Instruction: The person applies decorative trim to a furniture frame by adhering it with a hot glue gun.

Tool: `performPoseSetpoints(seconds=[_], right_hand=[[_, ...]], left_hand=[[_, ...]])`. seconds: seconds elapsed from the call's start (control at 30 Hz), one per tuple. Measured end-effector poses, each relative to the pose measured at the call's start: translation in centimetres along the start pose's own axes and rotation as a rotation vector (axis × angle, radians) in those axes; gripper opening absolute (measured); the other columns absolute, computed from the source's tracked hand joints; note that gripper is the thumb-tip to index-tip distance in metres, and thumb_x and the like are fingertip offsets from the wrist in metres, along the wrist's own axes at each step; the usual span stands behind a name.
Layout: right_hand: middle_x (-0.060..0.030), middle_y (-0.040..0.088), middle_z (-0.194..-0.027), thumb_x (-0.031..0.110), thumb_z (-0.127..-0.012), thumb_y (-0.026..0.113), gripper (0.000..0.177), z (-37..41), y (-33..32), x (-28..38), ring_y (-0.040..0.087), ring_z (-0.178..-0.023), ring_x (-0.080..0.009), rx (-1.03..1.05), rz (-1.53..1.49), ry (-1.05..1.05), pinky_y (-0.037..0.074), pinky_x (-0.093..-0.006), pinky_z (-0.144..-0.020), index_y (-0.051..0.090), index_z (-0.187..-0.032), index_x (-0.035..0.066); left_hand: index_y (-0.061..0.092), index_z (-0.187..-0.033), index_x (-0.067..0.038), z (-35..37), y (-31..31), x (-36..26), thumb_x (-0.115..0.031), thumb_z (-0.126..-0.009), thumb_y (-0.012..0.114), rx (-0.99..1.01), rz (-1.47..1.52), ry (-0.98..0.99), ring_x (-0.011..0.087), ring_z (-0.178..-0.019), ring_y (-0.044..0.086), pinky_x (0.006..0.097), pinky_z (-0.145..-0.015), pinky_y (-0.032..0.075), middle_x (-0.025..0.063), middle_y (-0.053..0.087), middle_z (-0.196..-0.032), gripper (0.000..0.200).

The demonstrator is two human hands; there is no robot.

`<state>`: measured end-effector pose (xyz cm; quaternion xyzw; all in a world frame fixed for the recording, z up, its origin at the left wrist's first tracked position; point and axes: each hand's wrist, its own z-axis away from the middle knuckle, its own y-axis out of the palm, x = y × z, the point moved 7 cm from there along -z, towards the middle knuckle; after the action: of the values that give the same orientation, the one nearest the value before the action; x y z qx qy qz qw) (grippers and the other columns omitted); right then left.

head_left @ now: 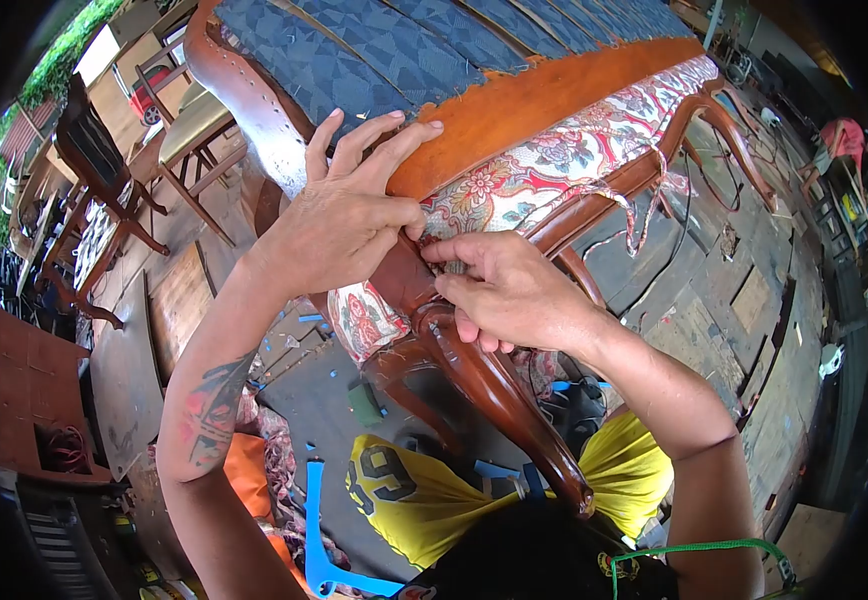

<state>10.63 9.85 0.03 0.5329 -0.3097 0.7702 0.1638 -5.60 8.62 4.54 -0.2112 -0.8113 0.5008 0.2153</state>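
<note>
A carved wooden sofa frame (554, 235) lies tilted in front of me, with blue patterned fabric (384, 60) and an orange-brown panel (514, 115) on its back. Floral upholstery (489, 190) covers the seat. My left hand (339, 220) rests at the back's near edge, several fingers spread over the blue fabric and panel, thumb side low by the corner joint. Right beside it, my right hand (514, 290) is closed in a pinch at that joint, above the curved leg (484, 395). Whatever lies between its fingertips is hidden.
A patterned cord (634, 215) hangs along the seat rail. Wooden chairs (199, 140) stand at the left, near a reddish-brown cabinet (19, 380). Blue strips (316, 510) and an orange cloth (249, 475) lie below. Scraps litter the floor. A person in pink (842, 140) is at far right.
</note>
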Motion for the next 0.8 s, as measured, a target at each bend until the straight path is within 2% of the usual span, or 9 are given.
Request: performPoseSetpoints(seconds=[0.27,0.43,0.53,0.67,0.73,0.8], right_hand=[[-0.0098,0.072,-0.074,0.015,-0.109,0.052,0.053,0.0,0.8,-0.1,0.069,-0.059,-0.0137,0.014,0.043,-0.010,0.058,-0.0300,-0.053,0.055,-0.158,-0.005],[-0.0091,0.071,-0.071,0.015,-0.107,0.052,0.065,0.6,1.4,0.0,0.067,-0.054,-0.0145,0.080,0.076,0.021,0.056,-0.0308,-0.049,0.041,-0.169,-0.003],[-0.0091,0.071,-0.071,0.014,-0.107,0.052,0.070,0.9,1.8,-0.2,0.066,-0.054,-0.0143,0.048,0.058,-0.042,0.054,-0.0305,-0.048,0.033,-0.173,-0.002],[-0.0089,0.071,-0.071,0.014,-0.107,0.053,0.075,0.7,2.1,-1.0,0.064,-0.052,-0.0128,0.086,-0.029,-0.016,0.052,-0.0297,-0.046,0.027,-0.175,-0.001],[-0.0055,0.069,-0.070,0.014,-0.109,0.060,0.080,0.6,2.1,-1.5,0.059,-0.050,-0.0089,0.088,-0.101,0.015,0.045,-0.0245,-0.043,0.021,-0.177,0.000],[-0.0052,0.069,-0.070,0.014,-0.109,0.060,0.079,0.3,2.1,-2.2,0.058,-0.050,-0.0087,0.088,-0.126,0.008,0.045,-0.0242,-0.043,0.021,-0.177,0.000]], left_hand=[[0.078,-0.093,-0.017,0.3,0.0,0.1,-0.003,-0.088,0.065,-0.010,0.012,-0.007,0.0384,-0.167,0.025,0.0642,-0.136,0.003,0.0098,0.037,-0.179,0.019],[0.078,-0.093,-0.017,0.2,0.1,0.2,-0.003,-0.088,0.065,-0.009,0.021,-0.012,0.0379,-0.167,0.025,0.0642,-0.136,0.003,0.0096,0.037,-0.179,0.020],[0.078,-0.094,-0.017,0.3,0.2,0.2,-0.002,-0.088,0.065,-0.006,0.025,-0.015,0.0381,-0.167,0.025,0.0642,-0.136,0.003,0.0099,0.037,-0.179,0.020],[0.078,-0.096,-0.018,0.4,0.3,0.4,-0.002,-0.089,0.065,-0.006,0.025,-0.014,0.0389,-0.167,0.025,0.0638,-0.136,0.004,0.0111,0.036,-0.180,0.021],[0.078,-0.094,-0.018,0.4,0.2,0.3,-0.004,-0.090,0.064,-0.020,0.038,-0.026,0.0376,-0.167,0.026,0.0641,-0.136,0.004,0.0094,0.037,-0.179,0.020],[0.079,-0.091,-0.019,0.4,0.3,0.4,-0.006,-0.092,0.064,-0.035,0.050,-0.040,0.0363,-0.167,0.027,0.0645,-0.136,0.003,0.0077,0.038,-0.179,0.020]])
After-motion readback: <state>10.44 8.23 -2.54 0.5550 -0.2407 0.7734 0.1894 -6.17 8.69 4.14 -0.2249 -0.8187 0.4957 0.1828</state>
